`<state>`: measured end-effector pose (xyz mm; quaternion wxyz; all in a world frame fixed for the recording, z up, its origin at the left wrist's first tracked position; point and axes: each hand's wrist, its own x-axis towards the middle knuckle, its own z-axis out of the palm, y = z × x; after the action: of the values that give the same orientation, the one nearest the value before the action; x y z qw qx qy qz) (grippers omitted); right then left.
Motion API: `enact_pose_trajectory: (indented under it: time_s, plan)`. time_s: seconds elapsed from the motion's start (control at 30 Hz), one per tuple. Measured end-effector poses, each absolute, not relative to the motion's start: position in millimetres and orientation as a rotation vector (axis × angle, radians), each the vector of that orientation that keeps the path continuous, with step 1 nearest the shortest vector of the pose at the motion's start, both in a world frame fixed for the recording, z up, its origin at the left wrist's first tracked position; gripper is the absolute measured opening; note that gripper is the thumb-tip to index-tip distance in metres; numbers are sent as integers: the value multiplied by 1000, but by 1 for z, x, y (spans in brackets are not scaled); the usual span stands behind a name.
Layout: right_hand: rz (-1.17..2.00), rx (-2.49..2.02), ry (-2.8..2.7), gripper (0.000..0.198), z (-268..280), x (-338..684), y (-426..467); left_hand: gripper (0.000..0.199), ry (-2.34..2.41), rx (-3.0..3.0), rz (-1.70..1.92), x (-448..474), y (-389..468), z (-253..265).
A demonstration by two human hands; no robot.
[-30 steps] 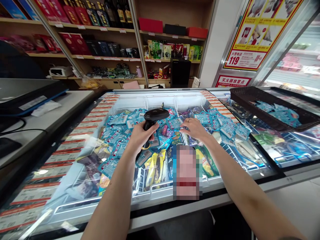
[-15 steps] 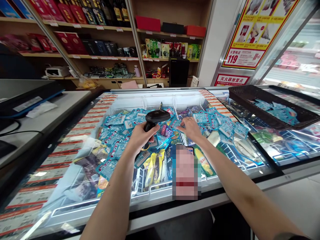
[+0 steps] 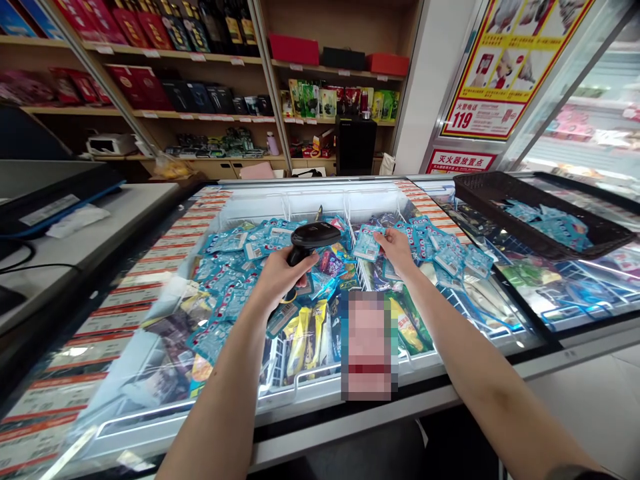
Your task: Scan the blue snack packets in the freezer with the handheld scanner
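My left hand (image 3: 281, 279) is wrapped round the handle of a black barcode scanner (image 3: 316, 233), held over the freezer's glass top. In my right hand (image 3: 399, 249) a small blue packet (image 3: 367, 244) is pinched at its right edge, its printed face with a pale label turned up. On the glass to the left lies a spread of similar blue packets (image 3: 233, 293). More blue packets (image 3: 445, 250) are heaped to the right of my right hand. A phone-shaped thing (image 3: 369, 347), blurred out by pixels, rests at the near edge between my forearms.
Wrapped ice creams (image 3: 306, 340) show through the glass of the chest freezer (image 3: 280, 427). A dark basket (image 3: 543, 213) with blue packets stands at the right. Price labels (image 3: 95, 347) run along the left side. A counter (image 3: 115, 213) adjoins on the left; stocked shelves (image 3: 200, 117) stand behind.
My right hand has shifted slightly right and now holds up a blue packet with its label showing. The scanner in my left hand has stayed almost in place.
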<state>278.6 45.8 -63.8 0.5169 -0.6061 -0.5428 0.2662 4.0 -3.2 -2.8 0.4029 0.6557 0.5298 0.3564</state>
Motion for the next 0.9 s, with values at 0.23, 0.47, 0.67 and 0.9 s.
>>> enact_pose_trajectory:
  time_s: [0.23, 0.47, 0.67, 0.9]
  plan:
    - [805, -1340, -1135, 37, -64, 281, 47, 37, 1284, 1693, 779, 16, -12, 6]
    - [732, -1371, -1155, 44, -70, 285, 49, 35, 1284, 1756, 724, 16, -13, 8]
    - [739, -1343, -1147, 43, -71, 284, 50, 36, 1271, 1764, 694, 16, -13, 5]
    - [755, -1292, -1094, 38, -69, 283, 48, 41, 1300, 1778, 670, 16, -12, 5]
